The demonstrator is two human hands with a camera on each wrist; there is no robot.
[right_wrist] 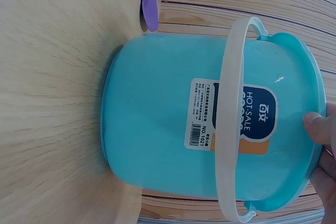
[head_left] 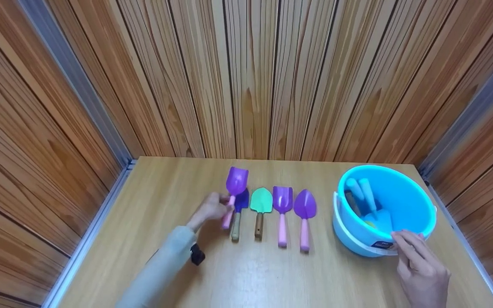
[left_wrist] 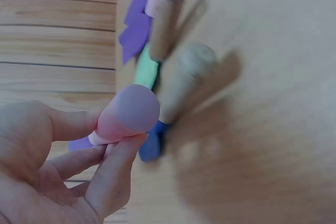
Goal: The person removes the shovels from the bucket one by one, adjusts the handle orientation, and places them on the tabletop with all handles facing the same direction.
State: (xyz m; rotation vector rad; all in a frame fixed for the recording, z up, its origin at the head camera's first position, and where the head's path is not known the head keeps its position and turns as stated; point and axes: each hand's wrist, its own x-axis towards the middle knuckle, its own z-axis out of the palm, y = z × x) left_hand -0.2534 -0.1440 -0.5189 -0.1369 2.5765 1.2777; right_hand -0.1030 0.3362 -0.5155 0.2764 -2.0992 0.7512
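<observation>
My left hand [head_left: 212, 208] pinches the pink handle of a toy shovel with a square purple blade [head_left: 237, 179], blade pointing away. In the left wrist view, thumb and fingers close round that pink handle [left_wrist: 134, 109], held above the table. The shovel partly overlaps a dark blue shovel [head_left: 242, 200] with a pale handle. To its right lie a green trowel [head_left: 262, 199] with a brown handle, another square purple shovel [head_left: 282, 199] and a pointed purple trowel [head_left: 305, 204]. My right hand [head_left: 424, 267] grips the near rim of a light blue bucket [head_left: 411, 196], its thumb outside.
Inside the bucket lie light blue toy tools [head_left: 368, 194], their handles leaning on the left wall. A white carrying handle [right_wrist: 229, 129] hangs across the bucket's labelled front. Wooden panels [head_left: 250, 77] enclose the table [head_left: 268, 278] at the back and both sides.
</observation>
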